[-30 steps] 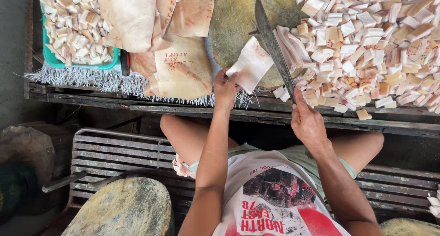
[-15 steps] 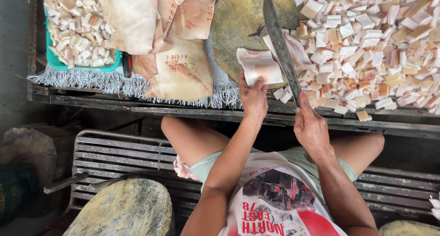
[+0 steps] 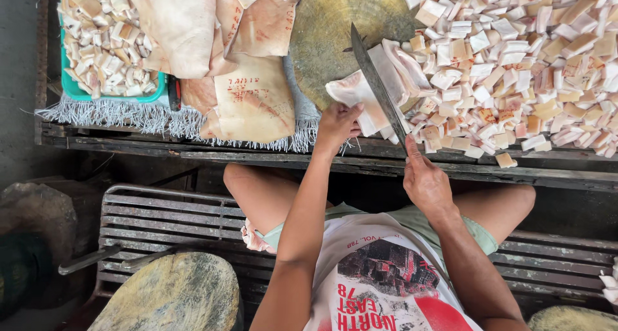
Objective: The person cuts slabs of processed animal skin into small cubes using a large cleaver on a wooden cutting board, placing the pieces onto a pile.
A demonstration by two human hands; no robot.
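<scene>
- Centre of the frame: the right hand (image 3: pixel 426 182) is closed around the handle of a long grey steel cleaver (image 3: pixel 378 86), its blade laid across a pale pink-white slab of pork skin and fat (image 3: pixel 373 90) on the round, worn wooden chopping block (image 3: pixel 328 28).
- The left hand (image 3: pixel 338 124) grips the near end of that slab, fingers curled over it at the block's lower edge.
- Upper right: a wide heap of small cut cream-and-tan cubes (image 3: pixel 521 61) covers the worktop (image 3: pixel 450 167), so a good share of the cutting looks done.
- Upper left: a teal plastic tray (image 3: pixel 112 94) holds more cut cubes.
- Between tray and block: several large uncut tan sheets of skin (image 3: pixel 251 99) lie stacked, which I judge to be what is left, along with the slab now under the blade.
</scene>
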